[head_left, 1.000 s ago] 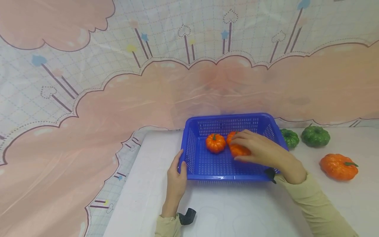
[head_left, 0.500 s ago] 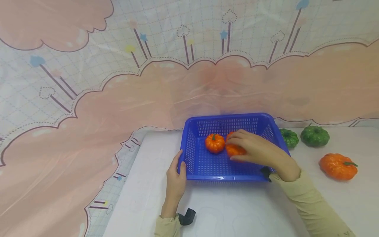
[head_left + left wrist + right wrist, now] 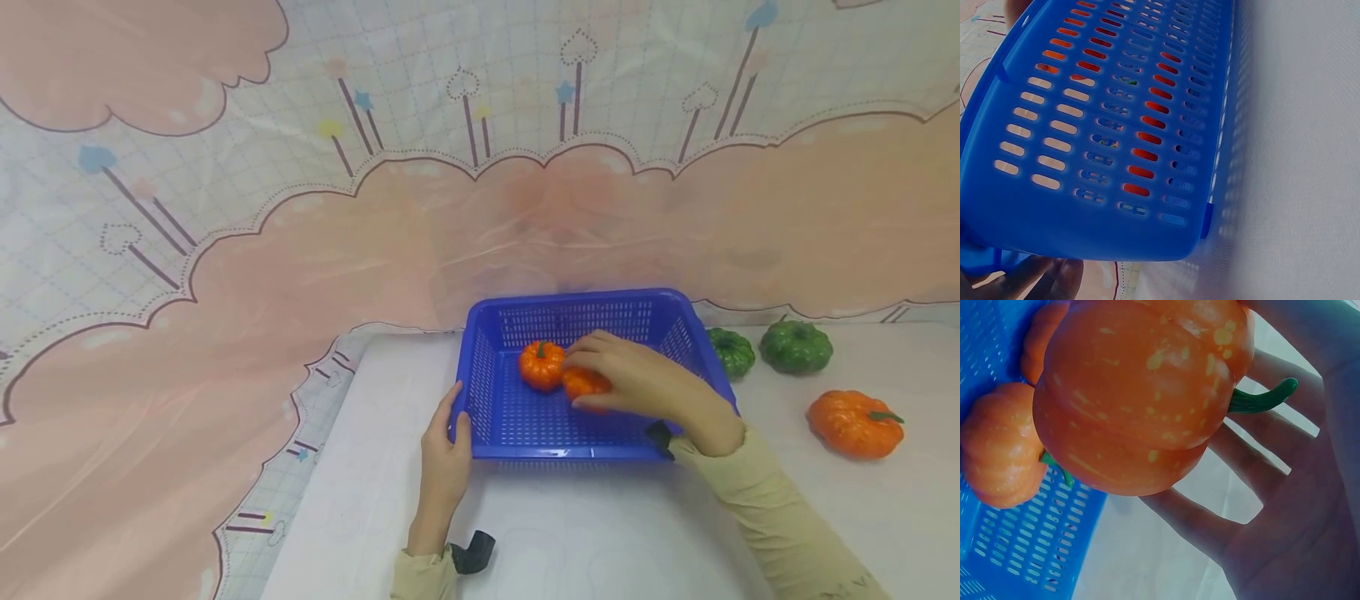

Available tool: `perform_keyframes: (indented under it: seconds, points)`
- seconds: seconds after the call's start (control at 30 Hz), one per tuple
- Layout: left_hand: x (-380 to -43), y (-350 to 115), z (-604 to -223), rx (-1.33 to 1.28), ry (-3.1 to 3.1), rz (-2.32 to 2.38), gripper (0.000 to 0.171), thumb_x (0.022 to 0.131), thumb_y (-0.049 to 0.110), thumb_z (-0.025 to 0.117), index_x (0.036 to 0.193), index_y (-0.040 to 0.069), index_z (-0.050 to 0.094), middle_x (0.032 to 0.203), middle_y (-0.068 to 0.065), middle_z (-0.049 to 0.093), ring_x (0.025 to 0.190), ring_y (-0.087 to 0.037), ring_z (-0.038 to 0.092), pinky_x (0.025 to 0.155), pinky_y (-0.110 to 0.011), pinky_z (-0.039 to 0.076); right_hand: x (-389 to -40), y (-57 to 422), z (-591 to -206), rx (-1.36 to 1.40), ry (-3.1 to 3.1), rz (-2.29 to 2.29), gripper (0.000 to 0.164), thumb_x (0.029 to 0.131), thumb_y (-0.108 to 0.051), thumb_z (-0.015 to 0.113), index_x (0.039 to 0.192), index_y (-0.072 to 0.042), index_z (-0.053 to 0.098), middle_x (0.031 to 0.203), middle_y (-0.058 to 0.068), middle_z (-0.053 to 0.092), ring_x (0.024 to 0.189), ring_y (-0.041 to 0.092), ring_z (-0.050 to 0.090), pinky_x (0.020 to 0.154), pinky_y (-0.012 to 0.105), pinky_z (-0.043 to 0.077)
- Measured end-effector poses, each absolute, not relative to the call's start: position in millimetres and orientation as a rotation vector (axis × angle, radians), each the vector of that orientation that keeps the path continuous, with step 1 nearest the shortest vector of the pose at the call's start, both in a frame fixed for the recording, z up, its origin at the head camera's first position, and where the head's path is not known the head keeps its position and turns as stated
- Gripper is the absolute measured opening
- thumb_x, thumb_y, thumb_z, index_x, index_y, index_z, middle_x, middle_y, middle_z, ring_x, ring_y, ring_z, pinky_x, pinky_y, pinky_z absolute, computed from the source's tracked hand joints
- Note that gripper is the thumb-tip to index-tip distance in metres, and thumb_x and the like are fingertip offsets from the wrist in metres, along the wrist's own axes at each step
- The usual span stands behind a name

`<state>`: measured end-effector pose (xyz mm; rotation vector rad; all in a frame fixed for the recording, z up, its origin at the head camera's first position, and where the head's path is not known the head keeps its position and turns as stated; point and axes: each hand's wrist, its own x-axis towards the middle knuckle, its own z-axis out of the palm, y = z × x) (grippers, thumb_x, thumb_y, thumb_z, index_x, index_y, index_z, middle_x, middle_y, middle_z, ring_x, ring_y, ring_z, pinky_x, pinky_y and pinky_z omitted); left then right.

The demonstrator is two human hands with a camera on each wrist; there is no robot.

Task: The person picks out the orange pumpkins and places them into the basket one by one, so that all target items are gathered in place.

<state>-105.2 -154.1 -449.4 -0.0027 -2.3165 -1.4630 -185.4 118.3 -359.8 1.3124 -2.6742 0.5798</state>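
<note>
A blue plastic basket (image 3: pixel 536 452) stands on the white table. My left hand (image 3: pixel 444 450) grips its left side at the front corner; in the left wrist view fingers (image 3: pixel 1054 278) show at the rim beyond the slotted wall (image 3: pixel 1085 225). My right hand (image 3: pixel 637 379) holds a small orange pumpkin (image 3: pixel 583 387) inside the basket, fingers and thumb spread around it. In the right wrist view this pumpkin (image 3: pixel 1141 394) has its green stem toward the palm. Beside it in the basket sits another orange pumpkin (image 3: pixel 540 365). A further orange pumpkin (image 3: pixel 1041 337) is partly hidden behind the held one.
Right of the basket, a green pumpkin (image 3: pixel 731 354) lies close to its wall, with a larger green pumpkin (image 3: pixel 797 347) beside it. A bigger orange pumpkin (image 3: pixel 855 423) lies nearer the front. A patterned pink and white cloth (image 3: pixel 337 250) hangs behind the table.
My right hand has moved left with its pumpkin, closer to the pumpkin at the left, and now covers the one behind it. My left hand has stayed on the basket.
</note>
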Motion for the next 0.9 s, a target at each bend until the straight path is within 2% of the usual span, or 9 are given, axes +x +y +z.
perform_keyframes:
  seconds: [0.9]
  points:
    - [-105.4,-155.0,-450.7,-0.016,-2.318,-1.455,0.042,0.103,0.008,0.049,0.145,0.006,0.049,0.149,-0.015,0.049,0.141,-0.033,0.042,0.116,-0.047,0.036,-201.3,100.5,-364.1,1.339,-2.721,0.575,0.041,0.084,-0.031,0.08,0.115,-0.007,0.07,0.115,0.008,0.066,0.109,0.027,0.059,0.097,0.044,0.054]
